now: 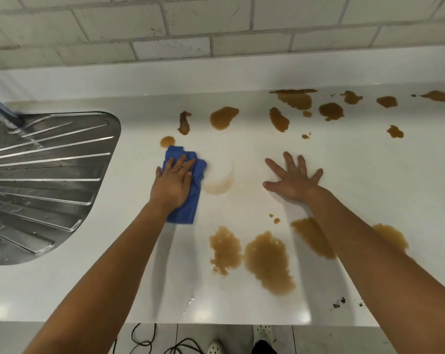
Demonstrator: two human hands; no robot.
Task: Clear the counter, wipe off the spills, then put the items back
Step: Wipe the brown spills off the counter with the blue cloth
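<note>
A blue cloth [188, 190] is pressed flat against the white surface [114, 290] by the left hand [174, 183], its fingers straight and the grip not closed. The right hand [294, 178] is laid palm-down with fingers splayed apart, holding nothing. Brown spills [267, 261] are spread around both outstretched arms.

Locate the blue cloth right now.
In the head view the blue cloth lies on the white counter, left of centre, flat under the left hand. The steel drainboard is to its left, a small brown spill just beyond it.
</note>
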